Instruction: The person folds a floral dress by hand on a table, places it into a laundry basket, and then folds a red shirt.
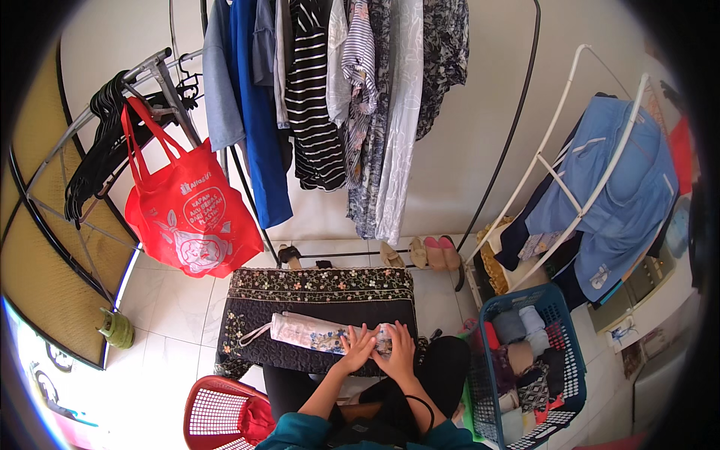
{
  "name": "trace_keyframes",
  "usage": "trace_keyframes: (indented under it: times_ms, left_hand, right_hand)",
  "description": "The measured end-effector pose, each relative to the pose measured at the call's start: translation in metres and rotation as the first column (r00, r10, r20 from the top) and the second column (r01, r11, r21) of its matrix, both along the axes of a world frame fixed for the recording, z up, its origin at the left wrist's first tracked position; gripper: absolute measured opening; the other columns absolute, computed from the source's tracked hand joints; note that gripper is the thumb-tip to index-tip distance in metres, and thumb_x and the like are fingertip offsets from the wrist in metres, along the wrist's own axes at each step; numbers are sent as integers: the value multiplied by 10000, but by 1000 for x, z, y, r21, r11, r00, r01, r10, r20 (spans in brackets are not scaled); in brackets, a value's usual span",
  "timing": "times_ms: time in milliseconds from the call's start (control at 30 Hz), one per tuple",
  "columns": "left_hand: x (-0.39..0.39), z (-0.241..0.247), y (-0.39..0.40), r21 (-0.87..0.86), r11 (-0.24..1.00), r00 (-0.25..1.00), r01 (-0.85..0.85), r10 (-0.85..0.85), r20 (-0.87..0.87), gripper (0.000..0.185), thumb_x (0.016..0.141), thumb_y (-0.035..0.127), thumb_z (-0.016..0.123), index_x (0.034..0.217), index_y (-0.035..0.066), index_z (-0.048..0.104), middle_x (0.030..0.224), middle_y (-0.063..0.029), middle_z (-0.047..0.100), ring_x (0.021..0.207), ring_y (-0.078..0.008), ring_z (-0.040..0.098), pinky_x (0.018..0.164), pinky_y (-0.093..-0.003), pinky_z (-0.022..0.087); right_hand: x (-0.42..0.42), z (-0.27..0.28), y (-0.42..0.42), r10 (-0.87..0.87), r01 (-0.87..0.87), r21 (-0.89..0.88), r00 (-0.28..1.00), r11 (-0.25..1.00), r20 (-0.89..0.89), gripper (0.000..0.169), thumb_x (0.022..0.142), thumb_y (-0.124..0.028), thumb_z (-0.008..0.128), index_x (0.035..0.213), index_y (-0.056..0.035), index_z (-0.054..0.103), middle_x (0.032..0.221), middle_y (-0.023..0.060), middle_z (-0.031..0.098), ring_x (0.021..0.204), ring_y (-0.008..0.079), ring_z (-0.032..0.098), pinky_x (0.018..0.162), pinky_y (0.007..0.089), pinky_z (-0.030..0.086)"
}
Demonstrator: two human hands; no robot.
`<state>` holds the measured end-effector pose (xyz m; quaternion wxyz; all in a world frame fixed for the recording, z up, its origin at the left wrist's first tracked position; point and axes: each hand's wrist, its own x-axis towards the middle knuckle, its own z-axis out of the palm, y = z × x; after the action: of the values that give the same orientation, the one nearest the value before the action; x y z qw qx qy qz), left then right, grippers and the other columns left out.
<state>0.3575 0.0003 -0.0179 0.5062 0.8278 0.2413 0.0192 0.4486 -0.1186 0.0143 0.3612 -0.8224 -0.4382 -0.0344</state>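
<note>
A long, narrow folded white cloth with a blue and tan floral print lies across a low table draped in a black embroidered cover. A thin pale strap loops out from its left end. My left hand and my right hand are side by side on the right part of the floral cloth, thumbs close together. Their fingers reach over it towards its far edge, and the hands hide part of the print.
At right stands a blue plastic basket of rolled clothes; at lower left, a red basket. Garments hang ahead. A red tote bag hangs from a metal rack. A white rack holds clothes. Shoes line the wall.
</note>
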Motion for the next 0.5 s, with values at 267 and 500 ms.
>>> trace_keyframes:
  times_ms: [267,500]
  left_hand:
    - [-4,-19,7,-31,999,999,-18,19,39,657,941,586,113,1455,193,226,1546,-97,19,1380,-330,-214,1051,-538,-174]
    - [-1,-29,3,5,999,998,-49,48,41,660,954,555,171,1412,91,274,1542,-105,31,1384,-332,-203,1055,-543,-164]
  right_hand:
    - [22,9,28,170,-182,-136,981,974,-96,501,667,-294,723,1111,-145,547,1141,63,565,1091,329,503,867,518,399]
    - [15,13,27,222,-214,-301,975,929,-8,399,703,-307,674,1062,-175,561,1087,33,582,987,304,543,816,525,398]
